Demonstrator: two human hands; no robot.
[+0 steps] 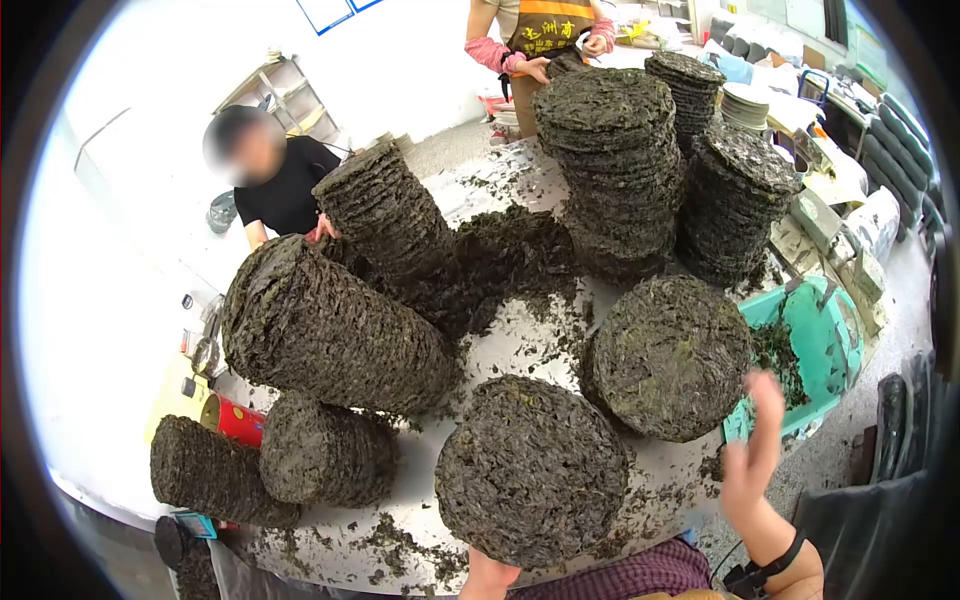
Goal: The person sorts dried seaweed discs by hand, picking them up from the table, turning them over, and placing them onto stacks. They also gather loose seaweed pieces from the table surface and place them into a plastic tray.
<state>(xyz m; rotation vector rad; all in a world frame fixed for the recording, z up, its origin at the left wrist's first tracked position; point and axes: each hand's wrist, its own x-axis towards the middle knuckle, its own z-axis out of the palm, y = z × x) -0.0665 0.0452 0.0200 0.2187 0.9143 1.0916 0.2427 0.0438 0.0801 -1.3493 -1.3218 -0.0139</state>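
A round dark seaweed cake [530, 470] is nearest to me. My left hand [488, 576] is at its near edge, with the fingers hidden beneath it, and appears to grip it. Raised at the right, my right hand [755, 460] has its fingers apart and holds nothing. Behind that hand, to the left, a stack of round seaweed sheets [672, 358] shows its top face. A teal plastic basket [830, 335] with loose seaweed scraps lies just beyond my right hand.
Tall seaweed stacks [620, 170] stand at the back; a thick one [335, 325] leans at the left. Loose seaweed [515, 260] is heaped mid-table [490, 350]. A red can [235, 420] lies at the left. A person in black [285, 190] and one in an apron [545, 25] work across the table.
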